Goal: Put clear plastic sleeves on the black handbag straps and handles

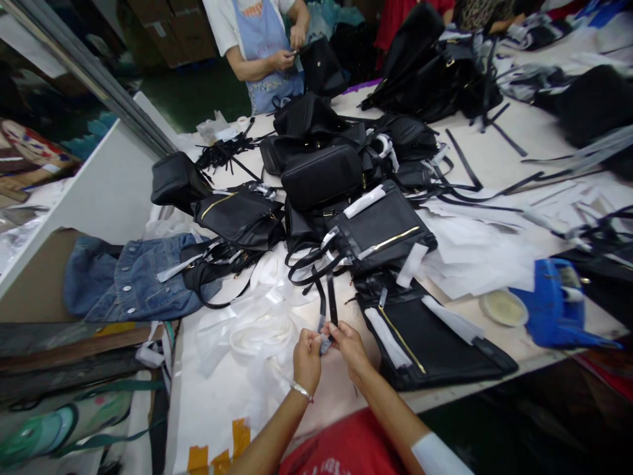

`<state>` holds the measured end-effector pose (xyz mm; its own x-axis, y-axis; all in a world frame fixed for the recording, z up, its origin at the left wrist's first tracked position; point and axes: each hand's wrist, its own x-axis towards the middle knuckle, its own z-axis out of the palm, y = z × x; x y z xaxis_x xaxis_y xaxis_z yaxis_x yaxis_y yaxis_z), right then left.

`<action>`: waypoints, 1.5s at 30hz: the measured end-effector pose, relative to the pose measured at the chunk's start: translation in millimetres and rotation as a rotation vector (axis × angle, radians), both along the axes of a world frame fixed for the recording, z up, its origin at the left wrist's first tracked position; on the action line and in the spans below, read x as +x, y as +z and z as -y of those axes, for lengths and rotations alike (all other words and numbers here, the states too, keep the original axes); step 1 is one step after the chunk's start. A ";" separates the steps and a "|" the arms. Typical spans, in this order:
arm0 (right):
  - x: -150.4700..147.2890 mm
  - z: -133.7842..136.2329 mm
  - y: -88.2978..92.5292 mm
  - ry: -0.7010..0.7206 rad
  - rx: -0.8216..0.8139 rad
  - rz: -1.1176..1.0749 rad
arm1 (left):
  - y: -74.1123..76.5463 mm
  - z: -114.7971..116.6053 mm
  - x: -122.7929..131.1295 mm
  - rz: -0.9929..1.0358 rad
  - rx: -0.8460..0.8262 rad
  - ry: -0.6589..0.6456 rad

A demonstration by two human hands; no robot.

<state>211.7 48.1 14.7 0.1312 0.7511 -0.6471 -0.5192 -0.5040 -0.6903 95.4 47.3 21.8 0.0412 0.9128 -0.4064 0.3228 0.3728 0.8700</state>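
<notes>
Close together near the table's front edge, both my hands are closed at the lower end of a black bag strap. My right hand pinches the strap from the right. Opposite it, my left hand pinches a small pale, translucent wrapping piece at the strap's end. The fingertips partly hide both. Just beyond, a black bag with a gold zipper lies with its looped handles toward me. Another black bag, with white paper strips on it, lies to the right of my right hand.
Thin white wrapping lies left of my hands. Behind it are a denim garment and piled black bags. A blue holder and round dish stand right. Across the table, a person in a blue apron handles a black bag.
</notes>
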 end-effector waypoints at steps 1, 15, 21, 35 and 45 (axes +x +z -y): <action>-1.4 0.8 -0.4 0.010 0.005 -0.004 | -0.7 -1.7 0.4 -0.019 0.008 -0.004; -5.7 -19.8 -23.8 -0.049 0.028 0.140 | -30.0 -42.1 14.8 -0.162 0.089 0.007; -11.3 -20.5 -34.0 -0.052 0.004 0.125 | -28.0 -45.8 15.7 -0.121 0.037 0.058; -8.3 42.7 114.1 0.241 0.177 -0.362 | 131.3 12.9 -15.7 0.158 0.096 -0.097; 13.8 59.8 120.3 0.289 0.375 0.087 | 163.2 50.7 6.0 0.060 0.338 0.012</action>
<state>225.6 -11.7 135.0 -0.0754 0.9442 -0.3207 -0.3269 -0.3272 -0.8866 101.4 -3.3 184.9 0.0447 0.9959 -0.0783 0.2643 0.0638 0.9623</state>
